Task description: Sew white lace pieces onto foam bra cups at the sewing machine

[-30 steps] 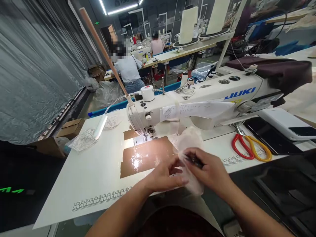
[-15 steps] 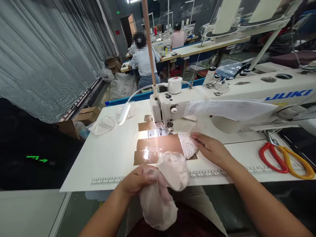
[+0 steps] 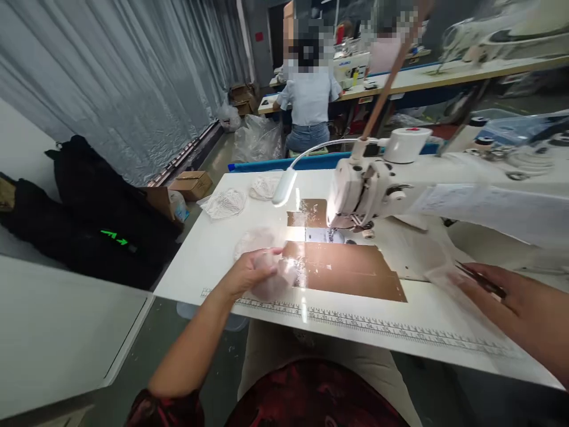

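My left hand is over the left part of the sewing table, fingers closed on a sheer white fabric piece that is blurred by motion. Part of this cloth lies across the edge of the brown taped patch. At the right, my right hand grips a slim dark pointed tool; its exact kind is unclear. Another sheer white fabric lies by the tool's tip, and I cannot tell whether the fingers also hold it. Between my hands stands the sewing machine's needle head.
Two white lace pieces, one nearer and one farther, lie at the table's back left. A small white lamp hangs over the table. A printed ruler runs along the front edge. Cardboard boxes stand on the floor; a person sits ahead.
The view has swung left. My left hand has moved from the front edge onto the tabletop with white cloth. My right hand has moved right, away from the lace piece beside the needle area.
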Demonstrator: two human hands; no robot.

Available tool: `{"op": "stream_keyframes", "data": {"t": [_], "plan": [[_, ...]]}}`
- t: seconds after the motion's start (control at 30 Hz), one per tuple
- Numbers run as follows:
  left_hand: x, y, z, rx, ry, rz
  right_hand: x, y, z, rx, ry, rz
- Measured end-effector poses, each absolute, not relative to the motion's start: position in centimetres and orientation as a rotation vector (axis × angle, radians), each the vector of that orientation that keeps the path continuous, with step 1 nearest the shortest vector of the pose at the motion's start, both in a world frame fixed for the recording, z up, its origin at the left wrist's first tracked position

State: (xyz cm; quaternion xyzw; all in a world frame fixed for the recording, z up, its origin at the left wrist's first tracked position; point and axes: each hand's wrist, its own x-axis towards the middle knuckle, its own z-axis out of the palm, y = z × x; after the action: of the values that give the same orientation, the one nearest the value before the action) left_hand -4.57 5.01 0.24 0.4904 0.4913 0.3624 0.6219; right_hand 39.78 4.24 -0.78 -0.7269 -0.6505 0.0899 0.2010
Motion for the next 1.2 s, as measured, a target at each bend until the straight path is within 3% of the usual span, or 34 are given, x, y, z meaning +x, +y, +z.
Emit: {"op": "stream_keyframes", "data": {"t": [0.03,0.33,0.53,0.7,0.83,0.9,1.07,1.13,1.2], "plan": [[-4.2,5.1,0.1,1.149,1.084,0.814,38.4,3.9,-0.4,-2.094,-1.851,0.307],[-2.5,4.9,0.3,1.149,0.804,0.597,23.7,4.5,-0.2,-1.323,-1.876,1.409],[-2.7,4.6,0.2,1.179,0.814,0.552,19.5,5.6,0.2,-1.067,-1.855,1.634],[-2.4,4.8,-0.1,1.274,0.824,0.526,18.0,5.4,0.6,-0.95,-1.831,1.621],[-2.3,5.0,-0.1,1.419,0.768,0.581,19.3,5.4,-0.1,-1.054,-1.935,1.433],[-2.7,4.8,0.0,1.441,0.79,0.566,21.5,5.4,-1.1,-1.191,-2.083,1.197],[-3.1,3.4,1.0,1.523,0.906,0.563,28.2,5.5,-3.7,-1.633,-2.219,0.234],[-2.2,2.8,1.6,1.599,0.9,0.567,28.8,4.9,-3.4,-1.542,-2.168,0.283],[-0.8,2.5,2.1,1.691,0.853,0.573,27.5,3.8,-2.4,-1.341,-2.107,0.696]]}}
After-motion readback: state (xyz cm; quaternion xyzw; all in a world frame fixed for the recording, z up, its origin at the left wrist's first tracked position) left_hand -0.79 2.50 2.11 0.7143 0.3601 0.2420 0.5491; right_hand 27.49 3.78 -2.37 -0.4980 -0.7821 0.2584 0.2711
